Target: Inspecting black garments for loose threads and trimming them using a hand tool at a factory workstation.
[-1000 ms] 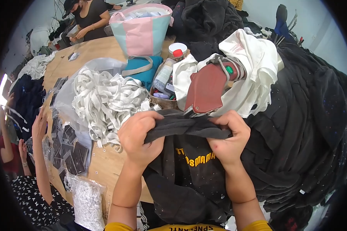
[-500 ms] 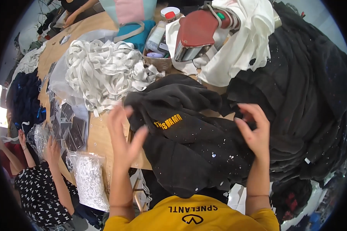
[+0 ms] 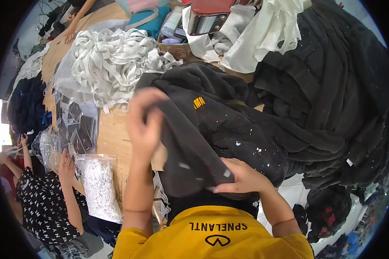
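Observation:
A black sweatshirt (image 3: pixel 229 134) with yellow lettering and pale specks of lint lies in front of me, its near part hanging over the table's edge. My left hand (image 3: pixel 146 118), slightly blurred, curls its fingers around a raised fold at the sweatshirt's left side. Lower down, my right hand (image 3: pixel 243 178) pinches the near edge of the same cloth, thumb below and fingers on top. The raised fold stretches between both hands and covers part of the lettering. Small white tags or scraps show near my right fingers.
White elastic bands (image 3: pixel 110 64) lie heaped at the back left. A clear bag of white cords (image 3: pixel 99 187) sits near a co-worker's hand (image 3: pixel 66 168). More black garments (image 3: pixel 328 90) pile up on the right. A red machine (image 3: pixel 209 17) and white cloth (image 3: pixel 268 36) stand behind.
Both hands were spread open above the sweatshirt; now they grip it. My right hand came down and left to the near edge. A fold is lifted at the left. The view has shifted.

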Tool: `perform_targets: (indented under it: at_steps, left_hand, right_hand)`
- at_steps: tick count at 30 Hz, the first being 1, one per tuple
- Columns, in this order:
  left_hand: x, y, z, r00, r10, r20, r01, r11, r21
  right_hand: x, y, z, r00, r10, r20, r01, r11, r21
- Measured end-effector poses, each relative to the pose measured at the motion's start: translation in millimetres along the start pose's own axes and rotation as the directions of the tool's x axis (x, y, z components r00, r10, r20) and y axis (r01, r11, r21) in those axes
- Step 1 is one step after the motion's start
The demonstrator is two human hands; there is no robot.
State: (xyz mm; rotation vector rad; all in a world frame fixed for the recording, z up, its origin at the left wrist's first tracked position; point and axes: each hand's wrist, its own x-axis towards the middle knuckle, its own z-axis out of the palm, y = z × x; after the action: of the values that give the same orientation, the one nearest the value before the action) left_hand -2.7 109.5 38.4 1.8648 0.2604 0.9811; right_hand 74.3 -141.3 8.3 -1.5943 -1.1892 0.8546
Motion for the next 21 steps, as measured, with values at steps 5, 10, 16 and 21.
perform_targets:
  at_steps: [5, 10, 16, 21]
  left_hand:
    - [47, -25, -29, 0.990, -0.062, -0.130, 0.104, 0.931, 0.350]
    - [9, 10, 31, 0.959, 0.219, 0.180, -0.271, 0.894, 0.356]
    - [-46, -56, 101, 0.722, -0.176, 0.669, -0.329, 0.764, 0.556]
    - [-53, -74, 97, 0.778, -0.134, 0.613, -0.309, 0.769, 0.560]
  right_hand:
    - [9, -18, -25, 0.927, 0.250, -0.278, 0.035, 0.682, 0.731]
    - [39, 30, -73, 0.758, 0.338, -0.557, -0.157, 0.924, 0.348]
    - [24, 59, -59, 0.684, 0.271, -0.677, -0.283, 0.954, 0.096]
    - [-36, 24, -68, 0.898, 0.145, -0.416, -0.355, 0.799, -0.486]
